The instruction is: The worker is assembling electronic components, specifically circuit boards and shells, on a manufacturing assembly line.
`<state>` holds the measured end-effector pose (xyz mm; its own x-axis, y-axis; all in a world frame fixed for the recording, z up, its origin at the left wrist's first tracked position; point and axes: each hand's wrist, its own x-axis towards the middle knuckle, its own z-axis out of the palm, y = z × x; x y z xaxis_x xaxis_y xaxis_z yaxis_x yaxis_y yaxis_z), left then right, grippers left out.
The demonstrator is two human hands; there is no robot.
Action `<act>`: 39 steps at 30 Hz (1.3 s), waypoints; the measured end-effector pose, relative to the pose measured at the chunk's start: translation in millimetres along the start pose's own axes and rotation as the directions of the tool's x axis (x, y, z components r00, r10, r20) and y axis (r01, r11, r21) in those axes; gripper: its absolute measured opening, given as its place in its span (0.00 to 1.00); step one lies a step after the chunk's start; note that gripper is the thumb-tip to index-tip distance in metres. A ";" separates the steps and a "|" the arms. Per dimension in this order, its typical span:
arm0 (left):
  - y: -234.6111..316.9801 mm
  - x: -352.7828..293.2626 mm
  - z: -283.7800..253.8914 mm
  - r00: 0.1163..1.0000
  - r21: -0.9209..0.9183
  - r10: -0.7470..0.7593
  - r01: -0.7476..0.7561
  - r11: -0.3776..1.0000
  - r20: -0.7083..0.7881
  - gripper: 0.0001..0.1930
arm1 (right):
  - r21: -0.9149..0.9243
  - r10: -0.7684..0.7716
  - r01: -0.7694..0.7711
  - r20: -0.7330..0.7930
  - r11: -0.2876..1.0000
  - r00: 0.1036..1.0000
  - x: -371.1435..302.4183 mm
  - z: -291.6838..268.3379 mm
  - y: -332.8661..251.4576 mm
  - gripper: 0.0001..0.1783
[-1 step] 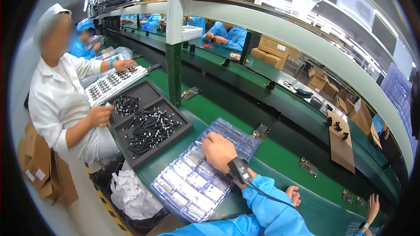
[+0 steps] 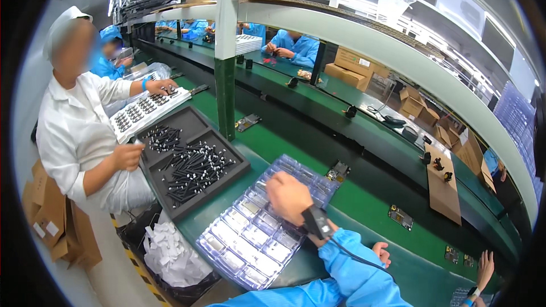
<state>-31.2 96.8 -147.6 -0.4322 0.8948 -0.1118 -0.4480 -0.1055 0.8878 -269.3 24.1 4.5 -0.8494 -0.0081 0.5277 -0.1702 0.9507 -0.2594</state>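
Observation:
My right hand reaches over a clear plastic tray of small pockets holding flat, silvery parts. Its fingers curl down toward the pockets, and the back of the hand hides the fingertips and whatever they hold. A dark band with a cable wraps the right wrist. My left arm crosses beneath the right forearm. Beyond that forearm my left hand shows only in part, with fingers loosely bent and apart and nothing visible in them. It is near the green bench edge.
Left of the clear tray lies a black tray of short black, white-tipped pieces. A person in white handles parts in a white tray. Circuit boards lie on the green belt. A green-white post stands ahead. Another person's hand shows lower right.
My right hand has shifted slightly right over the clear tray, and a pale bit by its fingertips no longer shows. The person in white has drawn one hand slightly left and down.

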 end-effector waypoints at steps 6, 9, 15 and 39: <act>-43.0 13.1 -25.6 0.827 0.326 0.477 -0.557 0.764 0.297 0.20 | 0.170 0.214 -0.179 -0.213 0.969 0.953 -64.4 -105.7 17.2 0.08; -18.3 13.3 -35.7 0.875 0.686 0.310 -0.484 0.543 0.371 0.21 | 0.110 0.399 -0.383 -0.282 0.917 0.873 -144.4 -149.0 29.7 0.06; 50.4 -13.7 -16.8 0.994 0.125 -0.033 0.020 0.992 0.100 0.22 | -0.030 0.557 -0.623 -0.417 0.781 0.718 -304.0 -188.3 43.7 0.05; 54.0 -15.6 -36.7 0.994 0.021 0.011 -0.013 1.000 0.112 0.14 | 0.472 0.777 -0.631 -0.234 0.616 0.584 -412.9 -158.2 71.9 0.09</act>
<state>-77.4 61.2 -114.4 -0.3469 0.9365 -0.0515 -0.4257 -0.1083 0.8984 148.2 144.9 -104.1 -0.5111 0.8070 0.2957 0.1951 0.4441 -0.8745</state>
